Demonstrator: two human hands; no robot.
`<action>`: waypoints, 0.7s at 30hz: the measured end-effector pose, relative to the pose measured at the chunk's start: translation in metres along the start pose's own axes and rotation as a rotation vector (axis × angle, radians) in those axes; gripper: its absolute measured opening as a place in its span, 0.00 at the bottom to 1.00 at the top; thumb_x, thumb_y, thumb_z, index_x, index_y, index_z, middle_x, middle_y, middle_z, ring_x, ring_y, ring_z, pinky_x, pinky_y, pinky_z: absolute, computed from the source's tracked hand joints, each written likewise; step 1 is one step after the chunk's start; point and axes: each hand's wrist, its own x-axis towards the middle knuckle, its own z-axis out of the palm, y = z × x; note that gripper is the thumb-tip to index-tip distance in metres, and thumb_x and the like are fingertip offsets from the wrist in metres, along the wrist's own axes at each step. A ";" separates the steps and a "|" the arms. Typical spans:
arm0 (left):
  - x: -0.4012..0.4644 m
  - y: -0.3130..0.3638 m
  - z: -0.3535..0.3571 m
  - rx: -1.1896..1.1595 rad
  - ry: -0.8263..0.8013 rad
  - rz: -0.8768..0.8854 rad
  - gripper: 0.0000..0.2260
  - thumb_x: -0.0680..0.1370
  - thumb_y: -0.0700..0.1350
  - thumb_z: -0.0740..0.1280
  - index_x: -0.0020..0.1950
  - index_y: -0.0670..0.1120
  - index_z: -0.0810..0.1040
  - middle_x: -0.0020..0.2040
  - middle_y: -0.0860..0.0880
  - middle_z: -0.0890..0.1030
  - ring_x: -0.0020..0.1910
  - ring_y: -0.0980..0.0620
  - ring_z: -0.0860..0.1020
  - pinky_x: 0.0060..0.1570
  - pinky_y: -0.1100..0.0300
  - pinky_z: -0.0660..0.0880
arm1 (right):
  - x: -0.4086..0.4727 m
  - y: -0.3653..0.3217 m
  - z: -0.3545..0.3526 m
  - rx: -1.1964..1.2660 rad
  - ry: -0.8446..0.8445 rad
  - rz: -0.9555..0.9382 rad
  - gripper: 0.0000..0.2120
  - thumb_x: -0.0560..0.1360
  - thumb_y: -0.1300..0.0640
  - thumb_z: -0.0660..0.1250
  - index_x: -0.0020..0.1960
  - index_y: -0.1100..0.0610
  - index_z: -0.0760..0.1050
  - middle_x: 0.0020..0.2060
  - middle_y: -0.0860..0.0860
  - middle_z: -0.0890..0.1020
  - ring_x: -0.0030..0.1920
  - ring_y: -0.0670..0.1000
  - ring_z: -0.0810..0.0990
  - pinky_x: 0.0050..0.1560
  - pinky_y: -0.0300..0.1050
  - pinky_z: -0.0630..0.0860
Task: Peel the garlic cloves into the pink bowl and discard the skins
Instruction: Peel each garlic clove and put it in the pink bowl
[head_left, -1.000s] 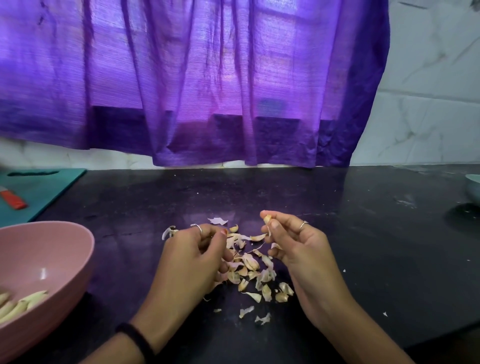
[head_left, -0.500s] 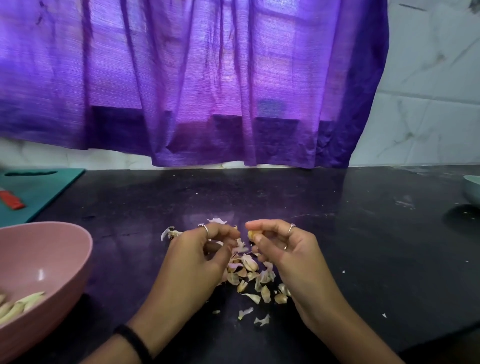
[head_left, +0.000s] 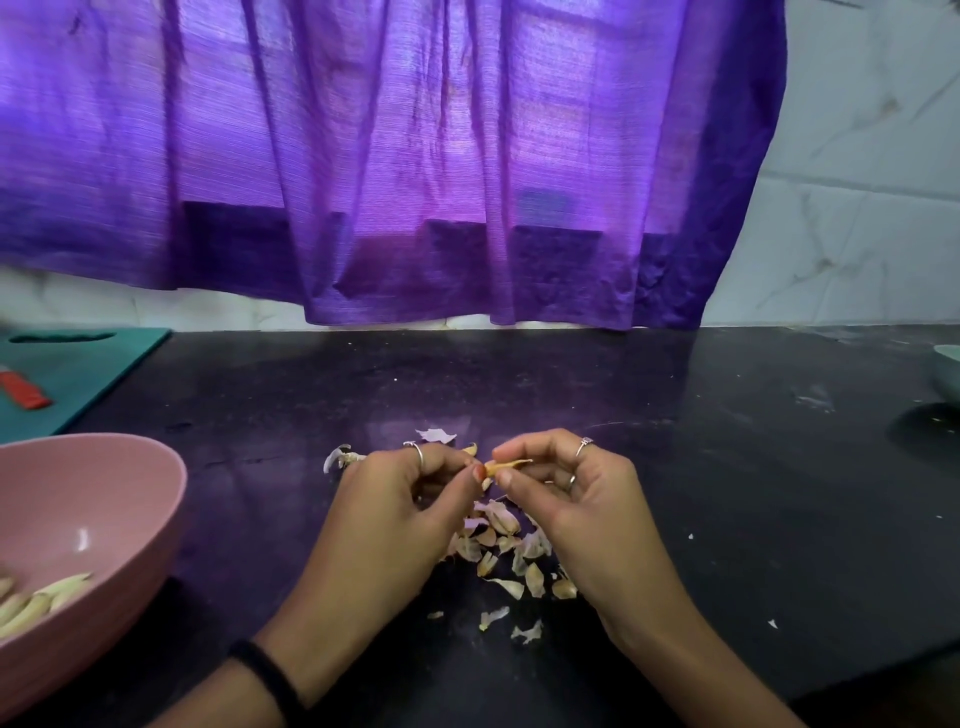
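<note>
Mid-peel, a garlic clove pinched between two hands above the skins.

Both hands work close together over the dark bench: the right hand curls around the clove with thumb and forefinger pinching it, while the left hand nips its near end with curled fingertips, apparently tugging at skin. Loose skins lie just below and between the wrists. The pink bowl, holding peeled cloves, sits well off to the left of the left hand. A slip of that small pinch could likely drop the clove into the skins, and the reach to the bowl risks scattering them.
</note>
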 end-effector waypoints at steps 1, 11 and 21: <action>0.000 0.001 0.000 0.005 -0.002 0.004 0.06 0.76 0.44 0.69 0.42 0.52 0.84 0.33 0.59 0.83 0.35 0.63 0.81 0.35 0.73 0.72 | 0.000 0.000 0.000 0.000 -0.003 -0.002 0.06 0.73 0.67 0.70 0.45 0.58 0.81 0.38 0.49 0.86 0.40 0.44 0.84 0.41 0.32 0.77; -0.001 0.005 0.000 0.060 0.008 -0.013 0.09 0.75 0.39 0.69 0.37 0.49 0.81 0.31 0.57 0.81 0.28 0.62 0.77 0.30 0.73 0.69 | 0.000 0.004 0.001 -0.052 -0.027 0.005 0.08 0.74 0.66 0.70 0.49 0.55 0.82 0.40 0.51 0.85 0.41 0.43 0.83 0.42 0.33 0.76; 0.000 0.006 0.000 0.106 0.018 -0.028 0.06 0.73 0.39 0.69 0.37 0.44 0.81 0.30 0.54 0.80 0.27 0.62 0.76 0.28 0.73 0.68 | 0.001 0.012 0.005 -0.210 -0.030 -0.019 0.09 0.73 0.65 0.71 0.47 0.51 0.82 0.41 0.49 0.85 0.43 0.47 0.84 0.49 0.45 0.82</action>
